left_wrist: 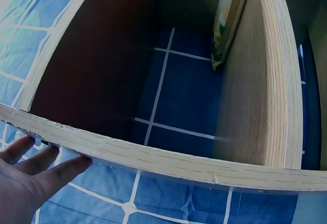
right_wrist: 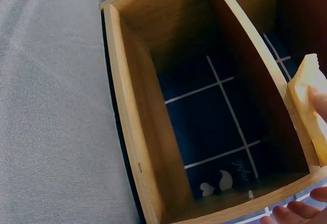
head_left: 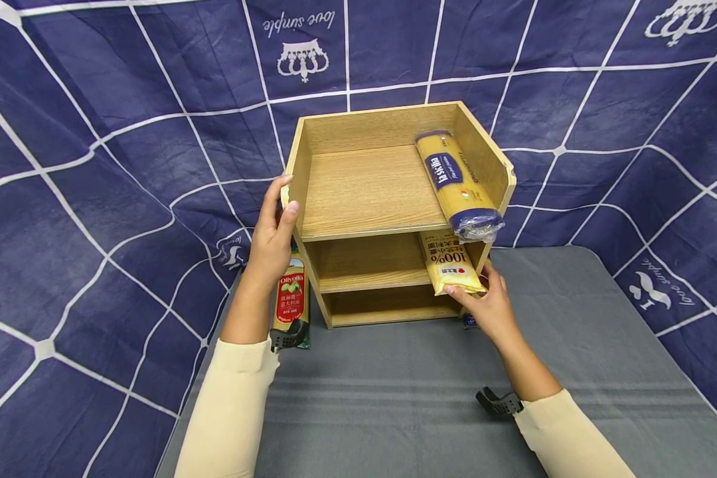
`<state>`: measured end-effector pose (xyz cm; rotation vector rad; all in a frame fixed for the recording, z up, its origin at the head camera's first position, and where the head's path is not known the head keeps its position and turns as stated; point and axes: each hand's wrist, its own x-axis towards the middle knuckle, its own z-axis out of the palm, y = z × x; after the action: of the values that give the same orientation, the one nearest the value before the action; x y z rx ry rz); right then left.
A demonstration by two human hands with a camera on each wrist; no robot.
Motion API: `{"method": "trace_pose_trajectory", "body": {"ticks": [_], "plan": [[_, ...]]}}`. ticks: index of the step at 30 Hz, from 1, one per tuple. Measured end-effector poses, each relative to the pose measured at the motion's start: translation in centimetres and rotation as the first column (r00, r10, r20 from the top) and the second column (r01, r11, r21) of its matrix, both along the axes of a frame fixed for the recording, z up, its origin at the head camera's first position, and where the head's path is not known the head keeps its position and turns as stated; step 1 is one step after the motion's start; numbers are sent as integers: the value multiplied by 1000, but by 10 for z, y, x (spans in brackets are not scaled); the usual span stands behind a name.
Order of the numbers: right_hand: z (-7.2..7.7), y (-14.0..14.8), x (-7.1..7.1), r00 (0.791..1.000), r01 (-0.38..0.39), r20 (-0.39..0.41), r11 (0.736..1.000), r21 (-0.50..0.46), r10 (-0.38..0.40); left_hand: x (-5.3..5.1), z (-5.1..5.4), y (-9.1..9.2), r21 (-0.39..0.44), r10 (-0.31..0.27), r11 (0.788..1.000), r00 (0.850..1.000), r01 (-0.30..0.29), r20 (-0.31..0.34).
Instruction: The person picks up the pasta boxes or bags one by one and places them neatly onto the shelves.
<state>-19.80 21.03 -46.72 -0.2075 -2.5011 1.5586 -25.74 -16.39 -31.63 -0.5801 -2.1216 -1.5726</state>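
Note:
A three-level wooden shelf (head_left: 358, 192) stands on the grey cloth. My left hand (head_left: 275, 229) touches the upper front of its left side panel, fingers extended along the outside in the left wrist view. At the right end of the middle compartment lies a yellow bag of pasta (head_left: 451, 265), its front end sticking out past the edge. The thumb of my right hand (head_left: 490, 305) presses that front end, while its other fingers lie outside the right side panel. On the top level, against the right wall, rests a long pack of spaghetti (head_left: 454, 179) with blue ends.
A red-and-yellow Olivoilà pasta pack (head_left: 291, 295) stands beside the shelf's left side. Part of a dark blue pack (head_left: 469, 321) shows by the lower right corner. A blue cloth with white lines (head_left: 388, 60) hangs behind and at both sides.

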Motion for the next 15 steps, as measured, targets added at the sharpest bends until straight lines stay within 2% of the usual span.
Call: {"method": "trace_pose_trajectory", "body": {"ticks": [6,12,15], "plan": [[1,0,1,1000,-12,7,1000,-9,12,2,3,0,26,-18,999,1000,18,23],[0,0,5,999,-50,-18,998,-46,50,20,21,7,28,-38,999,999,37,38],[-1,2,7,997,-71,-39,996,-58,69,23,23,8,25,-42,999,998,41,42]]}}
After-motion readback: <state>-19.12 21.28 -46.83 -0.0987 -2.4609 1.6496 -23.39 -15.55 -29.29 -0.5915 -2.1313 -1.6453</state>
